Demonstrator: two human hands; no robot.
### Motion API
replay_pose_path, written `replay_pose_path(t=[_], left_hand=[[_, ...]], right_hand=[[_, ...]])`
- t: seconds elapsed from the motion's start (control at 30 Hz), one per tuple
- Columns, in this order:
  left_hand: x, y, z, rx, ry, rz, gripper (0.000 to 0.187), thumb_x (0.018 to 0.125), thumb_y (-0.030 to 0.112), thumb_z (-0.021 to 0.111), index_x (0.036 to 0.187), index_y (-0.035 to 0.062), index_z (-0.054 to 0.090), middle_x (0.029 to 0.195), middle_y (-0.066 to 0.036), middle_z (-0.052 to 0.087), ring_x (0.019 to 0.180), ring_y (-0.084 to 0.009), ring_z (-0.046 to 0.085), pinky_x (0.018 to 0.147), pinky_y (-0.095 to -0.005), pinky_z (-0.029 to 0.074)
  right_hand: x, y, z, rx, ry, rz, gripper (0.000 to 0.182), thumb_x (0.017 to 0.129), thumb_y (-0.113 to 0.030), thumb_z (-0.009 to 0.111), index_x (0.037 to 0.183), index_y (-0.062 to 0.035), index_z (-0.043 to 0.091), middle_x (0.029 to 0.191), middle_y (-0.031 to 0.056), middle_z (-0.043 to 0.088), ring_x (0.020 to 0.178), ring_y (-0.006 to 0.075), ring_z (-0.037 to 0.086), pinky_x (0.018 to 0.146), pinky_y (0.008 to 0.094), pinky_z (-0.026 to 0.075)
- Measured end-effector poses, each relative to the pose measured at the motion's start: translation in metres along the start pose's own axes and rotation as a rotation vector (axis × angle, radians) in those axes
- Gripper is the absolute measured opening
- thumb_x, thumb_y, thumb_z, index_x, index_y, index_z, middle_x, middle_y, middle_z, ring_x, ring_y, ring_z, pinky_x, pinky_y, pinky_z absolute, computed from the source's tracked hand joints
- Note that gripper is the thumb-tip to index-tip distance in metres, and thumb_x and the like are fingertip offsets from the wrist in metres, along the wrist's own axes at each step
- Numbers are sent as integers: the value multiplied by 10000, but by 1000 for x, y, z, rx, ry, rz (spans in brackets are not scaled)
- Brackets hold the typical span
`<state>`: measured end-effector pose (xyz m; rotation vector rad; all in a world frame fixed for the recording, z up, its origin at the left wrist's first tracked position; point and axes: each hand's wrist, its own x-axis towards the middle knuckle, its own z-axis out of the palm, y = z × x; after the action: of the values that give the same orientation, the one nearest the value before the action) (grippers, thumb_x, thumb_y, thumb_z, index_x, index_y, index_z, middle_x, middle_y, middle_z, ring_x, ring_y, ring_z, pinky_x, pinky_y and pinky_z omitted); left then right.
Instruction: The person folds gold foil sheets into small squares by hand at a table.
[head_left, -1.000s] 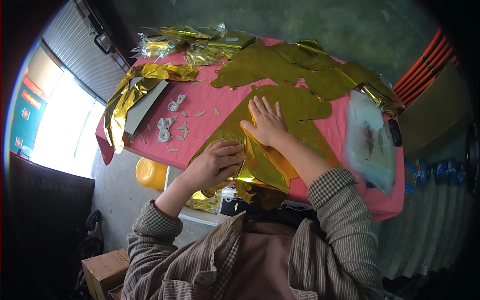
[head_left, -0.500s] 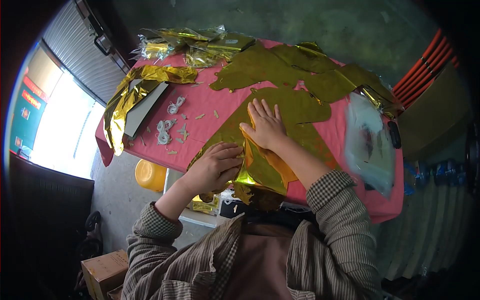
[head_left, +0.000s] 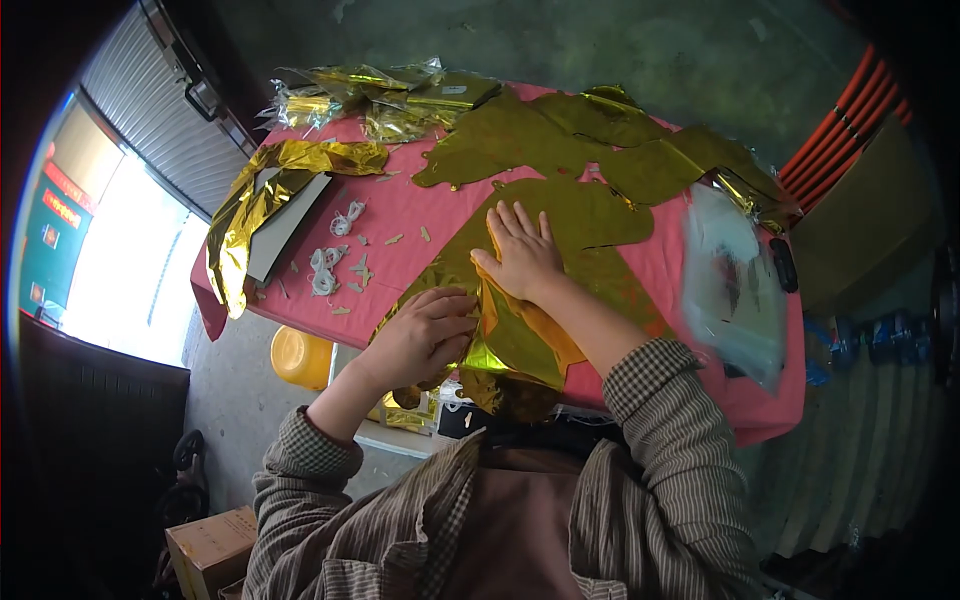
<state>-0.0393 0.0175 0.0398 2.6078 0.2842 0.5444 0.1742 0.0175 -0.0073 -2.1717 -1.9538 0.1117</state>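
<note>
A flat gold foil balloon (head_left: pixel 585 215) lies on the pink-covered table in front of me, its near part folded over and hanging past the front edge. My right hand (head_left: pixel 524 262) presses flat on the foil with its fingers stretched out. Beside it, to the left, my left hand (head_left: pixel 425 335) has its fingers curled round a raised fold of the same foil; its fingertips are partly hidden. An orange-gold strip of foil shows under my right palm and wrist.
Further gold foil shapes (head_left: pixel 530 130) and clear-wrapped foil packs (head_left: pixel 400 105) lie along the far side. White string bundles (head_left: pixel 325 270) and small pale pieces (head_left: pixel 394 239) are at left, near a foil-draped board (head_left: pixel 290 225). Clear plastic bags (head_left: pixel 735 300) and a black object (head_left: pixel 784 265) lie at right.
The view has shifted slightly, so the table sits a little further left. Both hands keep nearly the same places on the foil.
</note>
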Motion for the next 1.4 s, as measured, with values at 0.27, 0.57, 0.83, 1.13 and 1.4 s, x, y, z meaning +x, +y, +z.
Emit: replay_pose_path(t=[0.27,0.57,0.83,1.13,1.4], left_hand=[[-1,-5,-9,-48,-68,-140,179,765,54,608,935,0,629,1057,-137,583,1007,-310,537,865,-399,436],[-6,7,-12,-23,-14,-18,172,776,64,609,941,22,637,942,-134,620,902,-309,568,817,-384,453],[23,-6,-27,-97,-117,-203,173,778,79,600,930,0,625,945,-156,612,931,-317,565,841,-379,448],[97,-51,18,158,-115,-75,173,750,94,575,894,1,602,926,-155,591,927,-336,536,838,-410,439],[114,-63,56,135,188,-1,171,754,175,572,862,47,606,912,-90,579,912,-284,509,847,-374,413]], right_hand=[[1,0,0,-8,-8,-3,719,884,-548,369,1409,-73,249,1484,92,202,1377,244,151,1113,472,94],[1,-1,0,-37,-19,7,712,892,-558,337,1418,-90,235,1488,82,193,1380,234,145,1115,459,94],[1,0,-2,-22,-17,15,735,894,-578,301,1424,-77,209,1491,84,183,1382,234,141,1115,458,89],[16,24,6,557,10,29,810,890,-623,143,1433,-30,45,1483,163,160,1381,277,122,1116,430,44],[27,36,3,1110,-48,129,934,841,-714,128,1425,6,18,1483,167,165,1381,304,99,1118,356,44]])
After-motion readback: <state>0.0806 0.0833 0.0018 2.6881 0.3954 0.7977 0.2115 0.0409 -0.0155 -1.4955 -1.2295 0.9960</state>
